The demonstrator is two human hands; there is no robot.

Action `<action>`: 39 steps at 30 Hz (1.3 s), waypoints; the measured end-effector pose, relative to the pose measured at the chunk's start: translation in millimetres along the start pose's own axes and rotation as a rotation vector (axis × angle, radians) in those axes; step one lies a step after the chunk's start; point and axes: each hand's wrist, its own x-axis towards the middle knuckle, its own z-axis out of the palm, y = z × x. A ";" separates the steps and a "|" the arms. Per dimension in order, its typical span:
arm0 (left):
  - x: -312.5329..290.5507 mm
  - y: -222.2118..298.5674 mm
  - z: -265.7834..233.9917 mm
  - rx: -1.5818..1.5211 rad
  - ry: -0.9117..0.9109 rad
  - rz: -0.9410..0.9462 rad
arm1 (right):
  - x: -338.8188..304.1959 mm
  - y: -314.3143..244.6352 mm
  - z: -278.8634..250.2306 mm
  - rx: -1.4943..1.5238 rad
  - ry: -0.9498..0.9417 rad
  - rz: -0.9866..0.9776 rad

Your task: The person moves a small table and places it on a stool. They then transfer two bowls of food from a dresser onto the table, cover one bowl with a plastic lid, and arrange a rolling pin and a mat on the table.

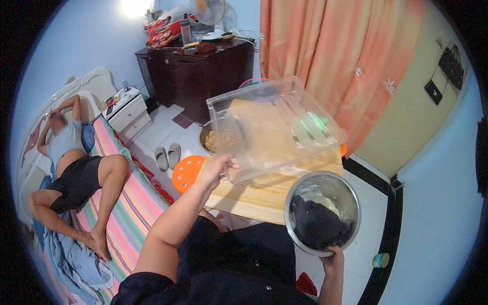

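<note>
My left hand [218,170] grips the near left corner of a clear plastic box [284,165], which is tilted above a light wooden table [244,201]. A brownish sheet or board shows blurrily through the box. Low at the right, my right hand [333,260] holds a steel bowl [351,203] by its near rim, the thumb over the edge. Inside the bowl lies a soft black mass [320,223], with pale whitish residue on the wall behind it. What the black mass is, I cannot tell.
Beyond the table's left end stand an orange stool [187,174] and a bowl of yellowish food [208,140]. Grey slippers [168,156] lie on the floor by the bed [127,190], where another person [76,162] reclines. A can [380,260] sits near the right wall.
</note>
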 end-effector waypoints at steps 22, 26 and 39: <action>-42.4 -63.4 21.9 0.173 -0.170 -0.200 | 106.1 55.5 77.5 -0.197 -0.350 -0.021; -40.6 -75.5 30.5 0.194 -0.244 -0.216 | 83.8 39.8 63.2 0.169 -0.368 0.137; -27.3 -96.0 20.6 0.469 -0.454 -0.255 | 39.7 30.1 53.7 0.128 -0.360 -0.244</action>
